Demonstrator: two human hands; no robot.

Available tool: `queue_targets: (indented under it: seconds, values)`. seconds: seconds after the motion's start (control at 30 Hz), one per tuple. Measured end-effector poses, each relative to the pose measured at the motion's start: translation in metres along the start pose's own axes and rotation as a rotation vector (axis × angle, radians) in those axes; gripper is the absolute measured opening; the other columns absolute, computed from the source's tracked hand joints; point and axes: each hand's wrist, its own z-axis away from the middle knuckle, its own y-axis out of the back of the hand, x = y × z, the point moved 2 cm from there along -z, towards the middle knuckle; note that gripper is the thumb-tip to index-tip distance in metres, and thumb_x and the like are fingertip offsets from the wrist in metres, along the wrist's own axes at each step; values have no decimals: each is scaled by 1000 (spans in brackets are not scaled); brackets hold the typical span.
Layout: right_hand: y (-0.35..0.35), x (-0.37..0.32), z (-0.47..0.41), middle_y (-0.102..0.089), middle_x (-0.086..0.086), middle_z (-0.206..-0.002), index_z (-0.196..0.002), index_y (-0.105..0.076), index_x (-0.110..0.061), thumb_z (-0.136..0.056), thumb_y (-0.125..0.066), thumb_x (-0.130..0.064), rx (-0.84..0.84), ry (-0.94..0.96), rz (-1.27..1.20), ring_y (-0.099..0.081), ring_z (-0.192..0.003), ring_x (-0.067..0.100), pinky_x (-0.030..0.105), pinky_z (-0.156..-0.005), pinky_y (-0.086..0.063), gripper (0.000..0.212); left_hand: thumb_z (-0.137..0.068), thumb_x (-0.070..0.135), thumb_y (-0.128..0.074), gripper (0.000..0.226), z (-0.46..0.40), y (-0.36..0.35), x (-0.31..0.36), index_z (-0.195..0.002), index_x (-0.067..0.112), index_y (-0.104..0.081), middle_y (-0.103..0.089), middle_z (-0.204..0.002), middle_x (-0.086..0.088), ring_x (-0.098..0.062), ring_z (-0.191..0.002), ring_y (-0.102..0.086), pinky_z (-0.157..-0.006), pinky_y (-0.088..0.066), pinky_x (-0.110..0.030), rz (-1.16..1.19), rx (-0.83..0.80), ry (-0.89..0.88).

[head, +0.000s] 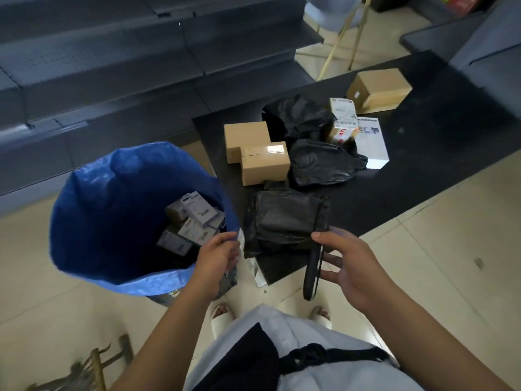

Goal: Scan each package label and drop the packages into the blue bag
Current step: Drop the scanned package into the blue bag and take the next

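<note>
Blue bag [93, 210] rim in left hand [217, 258] — mouth wide.

- The low black table [423, 153] runs from the centre of the frame to the right edge, standing on the pale tiled floor [423, 249].
- On its near left part two brown cardboard boxes [253, 153] touch each other.
- Three black plastic parcels [284, 221] lie down the middle of the table, the nearest one at the table's front edge by me.
- Farther right, a white box [372, 142] and a small labelled parcel [342, 111] sit close together.
- A larger brown box [379, 90] rests at the far end, upper right.
- The blue bag [112, 193] stands on the floor at the left.
</note>
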Motion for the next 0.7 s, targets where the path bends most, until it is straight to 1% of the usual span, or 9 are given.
queue_targets:
  seconds: [0.07, 0.13, 0.23, 0.3, 0.4, 0.43, 0.57, 0.63, 0.7]
  values:
    - [23, -7, -6, -77, -4, -76, -107, -72, -16, -89, -71, -15, -6, 2, -13, -69, -84, 20, 33, -60, -57, 18, -98, 8, -61, 19, 12, -24, 3, -103, 22, -72, -73, -108, -14, -24, -94, -69, -75, -53, -30, -30, -14, -45]
    - [49, -16, -9, -77, -4, -77, -109, -72, -16, -89, -72, -16, -17, 8, -21, -70, -83, 19, 30, -59, -57, 20, -99, 10, -61, 19, 25, -50, 9, -104, 23, -73, -72, -113, -16, -25, -98, -69, -79, -53, -33, -64, -36, -86]
    - [95, -32, -12, -78, -1, -84, -108, -73, -15, -89, -71, -14, -52, 25, -34, -72, -72, 13, 30, -58, -57, 20, -100, 10, -59, 18, 49, -101, 21, -110, 19, -71, -72, -109, -9, -23, -100, -69, -88, -57, -36, -107, -58, -162]
    - [131, -39, -18, -78, -2, -83, -109, -74, -14, -88, -71, -13, -47, 40, -39, -71, -69, 13, 34, -60, -58, 20, -101, 8, -57, 18, 64, -143, 23, -108, 18, -70, -72, -106, -7, -22, -98, -68, -90, -56, -37, -129, -87, -208]
    - [190, -48, -26, -76, -5, -76, -112, -72, -14, -88, -72, -14, -17, 45, -59, -68, -79, 20, 39, -67, -59, 23, -100, 8, -60, 18, 73, -210, 12, -102, 21, -72, -72, -106, -10, -22, -96, -68, -84, -56, -35, -176, -136, -234]
    - [204, -50, -28, -75, -3, -77, -113, -72, -14, -88, -73, -15, -9, 44, -55, -67, -83, 22, 39, -67, -59, 25, -99, 9, -61, 17, 73, -224, 8, -100, 22, -72, -71, -107, -9, -21, -97, -67, -83, -56, -34, -194, -144, -226]
    - [278, -61, -38, -69, 11, -101, -117, -67, -12, -88, -74, -18, 43, 31, -55, -64, -98, 31, 42, -72, -58, 30, -98, 17, -65, 11, 77, -290, 0, -100, 23, -75, -70, -114, -4, -17, -109, -65, -97, -55, -37, -209, -128, -218]
    - [309, -67, -44, -68, 13, -102, -116, -67, -11, -88, -74, -18, 83, 20, -80, -63, -99, 32, 43, -73, -57, 30, -99, 17, -64, 11, 75, -315, 13, -100, 23, -73, -69, -111, -2, -15, -108, -64, -98, -53, -35, -245, -123, -247]
    - [332, -74, -51, -66, 11, -97, -113, -68, -11, -87, -74, -17, 100, 15, -128, -62, -94, 30, 42, -72, -57, 27, -98, 16, -65, 10, 67, -337, 32, -99, 24, -71, -68, -105, 0, -18, -106, -63, -96, -51, -32, -301, -116, -279]
